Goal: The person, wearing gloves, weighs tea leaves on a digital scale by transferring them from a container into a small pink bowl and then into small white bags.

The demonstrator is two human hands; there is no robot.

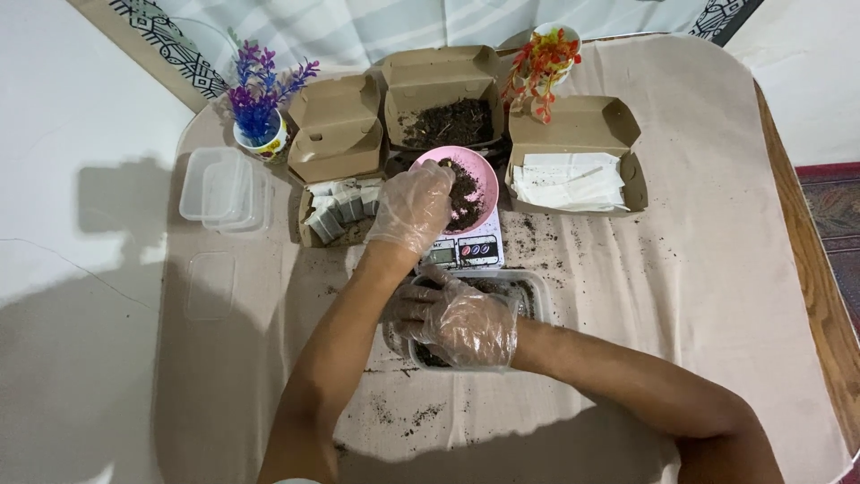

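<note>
Mid-transfer of soil: left hand (414, 208) curled, fingers pinching soil in pink bowl (475, 184) near table's far edge; right hand (461, 324) spread, steadying clear tub (528, 289); next, carrying pinch over tub.

Three open cardboard boxes (337, 128) stand behind one pink bowl (484, 179) on one scale (466, 251); two flower pots (260, 139) flank them; two gloved hands (414, 208).
</note>
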